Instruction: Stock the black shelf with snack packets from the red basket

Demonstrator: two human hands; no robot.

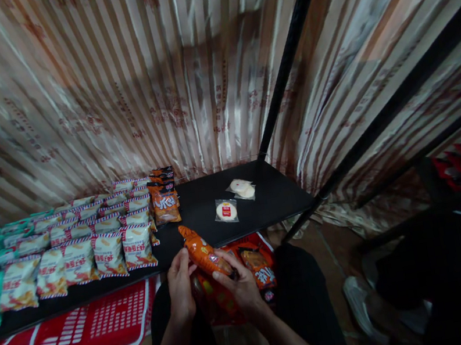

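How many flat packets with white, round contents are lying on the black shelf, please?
3: one red-labelled packet nearer the person, and two overlapping packets behind it, slightly to the right. Another may be hidden in the overlap.

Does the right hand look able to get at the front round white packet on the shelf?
Probably yes: nothing seems to stand between the right hand and the white packet on the black shelf, though that hand grips an orange bag.
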